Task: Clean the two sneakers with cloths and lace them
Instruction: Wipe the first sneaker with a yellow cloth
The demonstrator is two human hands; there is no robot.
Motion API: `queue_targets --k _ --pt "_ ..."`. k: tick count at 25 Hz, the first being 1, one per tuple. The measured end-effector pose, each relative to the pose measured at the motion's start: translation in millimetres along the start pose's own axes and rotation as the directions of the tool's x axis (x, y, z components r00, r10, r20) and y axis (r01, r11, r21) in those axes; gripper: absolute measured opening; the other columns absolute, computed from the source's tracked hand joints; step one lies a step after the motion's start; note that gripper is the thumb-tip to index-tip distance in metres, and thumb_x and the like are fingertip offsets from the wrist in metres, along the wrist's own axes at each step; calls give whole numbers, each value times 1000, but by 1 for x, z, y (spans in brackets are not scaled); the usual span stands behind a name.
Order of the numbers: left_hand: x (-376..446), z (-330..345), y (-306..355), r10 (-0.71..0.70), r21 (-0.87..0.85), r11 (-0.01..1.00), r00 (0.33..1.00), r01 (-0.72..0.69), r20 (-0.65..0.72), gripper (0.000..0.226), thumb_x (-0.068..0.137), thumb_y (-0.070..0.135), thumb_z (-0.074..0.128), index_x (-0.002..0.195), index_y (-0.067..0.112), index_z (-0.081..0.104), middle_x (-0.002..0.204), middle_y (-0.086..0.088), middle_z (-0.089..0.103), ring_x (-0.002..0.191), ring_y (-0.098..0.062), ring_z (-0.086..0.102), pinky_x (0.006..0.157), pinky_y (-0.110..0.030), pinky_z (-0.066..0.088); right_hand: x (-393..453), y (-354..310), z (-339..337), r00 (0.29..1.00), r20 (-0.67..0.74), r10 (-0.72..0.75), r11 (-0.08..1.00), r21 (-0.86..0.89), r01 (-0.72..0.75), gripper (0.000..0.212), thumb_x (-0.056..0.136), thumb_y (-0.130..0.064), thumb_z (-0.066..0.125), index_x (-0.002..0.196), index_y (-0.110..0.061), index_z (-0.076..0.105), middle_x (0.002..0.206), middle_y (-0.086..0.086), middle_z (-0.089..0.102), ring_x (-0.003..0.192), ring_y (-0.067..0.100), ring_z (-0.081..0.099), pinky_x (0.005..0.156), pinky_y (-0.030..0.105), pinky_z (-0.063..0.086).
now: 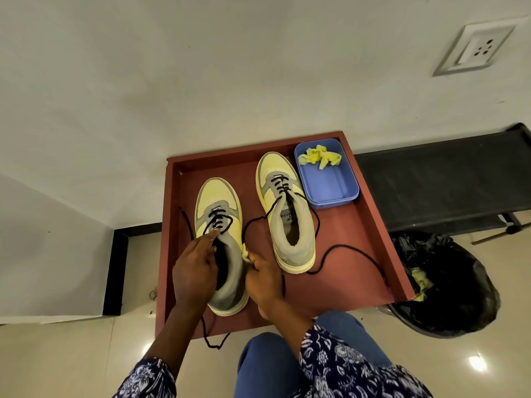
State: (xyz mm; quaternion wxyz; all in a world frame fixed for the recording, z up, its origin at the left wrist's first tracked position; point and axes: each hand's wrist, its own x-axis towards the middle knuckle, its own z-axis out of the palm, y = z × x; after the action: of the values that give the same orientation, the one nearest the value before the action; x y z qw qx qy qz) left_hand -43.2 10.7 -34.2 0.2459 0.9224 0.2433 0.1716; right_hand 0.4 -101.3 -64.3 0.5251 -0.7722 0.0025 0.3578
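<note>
On tray [370,225] | left hand [194,271] grip: near sneaker [219,225] | right hand [263,280]: maybe cloth [245,252]

the right-hand sneaker [287,214] has a tongue label [287,216] with small upside-down print beside a logo; the letters are too small to read.

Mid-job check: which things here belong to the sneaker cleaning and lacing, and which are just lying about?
Part of the job:
left sneaker, left hand pinching its black lace
right hand pinching a yellow cloth at that sneaker's side
right sneaker, half laced
blue tub holding another yellow cloth

Just lying about:
bin with black liner
wall socket
black bench
</note>
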Motion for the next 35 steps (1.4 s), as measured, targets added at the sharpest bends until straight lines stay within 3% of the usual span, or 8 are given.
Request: queue_targets --k 4,11,15,21,24,27,31,35 --pt "-1 0 1 -13 -6 1000 1000 13 0 33 87 -3 54 116 9 64 109 -12 68 89 -27 65 70 -22 45 -22 11 2 998 -15 -54 994 -97 52 36 92 -4 42 120 -17 61 112 6 66 102 22 59 90 30 48" --pt "-1 -1 -1 -13 -8 1000 1000 13 4 34 88 -3 53 117 12 64 111 -10 68 90 -26 65 71 -24 47 -40 13 -18 999 36 -18 998 -52 20 25 90 -2 45 101 -7 67 76 -7 58 72 4 52 66 13 43" --pt "-2 -2 -1 -9 -14 1000 1000 9 3 34 88 -3 52 116 11 64 112 -11 67 92 -27 65 72 -26 48 -31 13 -14 990 -133 -36 994 98 50 37 87 0 48 115 -18 63 104 -6 66 98 12 61 90 26 50" --pt "-2 0 -4 3 -27 1000 1000 -2 9 35 87 -5 52 116 11 64 112 -10 67 93 -26 66 74 -28 51 -32 9 7 980 -197 -13 989 145 42 29 88 -3 52 109 -14 69 106 2 70 96 17 64 87 30 52" --pt "-2 -1 -4 23 -16 1000 1000 -23 11 37 85 -8 52 115 9 65 112 -12 67 92 -28 66 76 -29 52 -8 -5 3 981 -193 23 995 98 -4 32 88 -9 50 110 -23 68 111 -1 69 100 20 63 91 38 51" --pt "-1 -1 -2 27 -5 1000 1000 -27 9 37 84 -9 52 114 9 65 111 -13 68 93 -29 67 76 -33 53 20 -26 0 986 -169 -10 990 134 33 37 85 -1 46 111 -15 67 114 5 68 106 23 61 95 41 49" --pt "-2 -1 -3 34 0 999 999 -34 0 37 83 -10 53 113 9 66 111 -13 68 94 -29 67 76 -30 52 29 -37 1 981 -177 -74 985 143 100 38 85 5 44 111 -11 66 116 7 66 111 22 59 99 35 47" --pt "-3 0 -3 21 -4 1000 1000 -21 -9 34 85 -6 52 113 8 66 112 -11 68 95 -27 66 76 -28 50 -3 -22 4 975 -187 -119 983 117 143 38 90 1 43 119 -13 63 120 0 65 112 11 57 92 15 41"
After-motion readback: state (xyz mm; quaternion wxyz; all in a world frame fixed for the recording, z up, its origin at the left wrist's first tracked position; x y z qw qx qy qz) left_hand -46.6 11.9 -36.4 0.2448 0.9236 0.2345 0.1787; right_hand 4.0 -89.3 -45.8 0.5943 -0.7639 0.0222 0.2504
